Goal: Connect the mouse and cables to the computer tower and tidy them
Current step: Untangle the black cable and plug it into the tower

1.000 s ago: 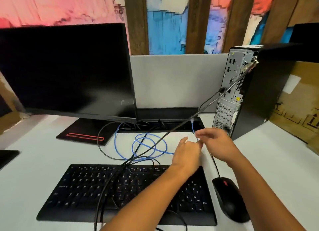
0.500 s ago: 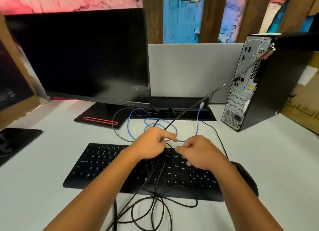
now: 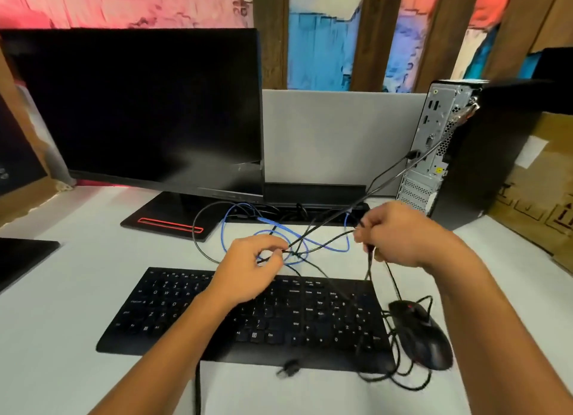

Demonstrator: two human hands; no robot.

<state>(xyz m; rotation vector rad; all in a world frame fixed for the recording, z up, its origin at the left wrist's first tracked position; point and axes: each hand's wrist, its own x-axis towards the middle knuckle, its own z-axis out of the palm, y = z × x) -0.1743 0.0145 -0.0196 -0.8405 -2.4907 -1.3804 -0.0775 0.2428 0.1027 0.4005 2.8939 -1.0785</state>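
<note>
A thin black cable (image 3: 325, 244) stretches between both hands above the far edge of the keyboard (image 3: 248, 315). The left hand (image 3: 248, 272) pinches it between thumb and fingertips, the other fingers loosely curled. The right hand (image 3: 400, 234) is closed in a fist around the same cable, which hangs from its underside and runs down to the mouse (image 3: 421, 337) at about five o'clock from that fist. The mouse is glossy, rounded and black with a red scroll wheel, lying just beside the keyboard's right end, slack loops of cord (image 3: 400, 374) blurred around it.

Behind the hands a smooth blue cable (image 3: 279, 228) coils on the white desk (image 3: 77, 337). At one o'clock from the right hand stands the computer tower (image 3: 483, 154), upright, its perforated grey metal back panel facing the hands; a dark cable (image 3: 387, 172) is plugged into that panel. At eleven o'clock stands a flat black monitor (image 3: 136, 104), its screen dark.
</note>
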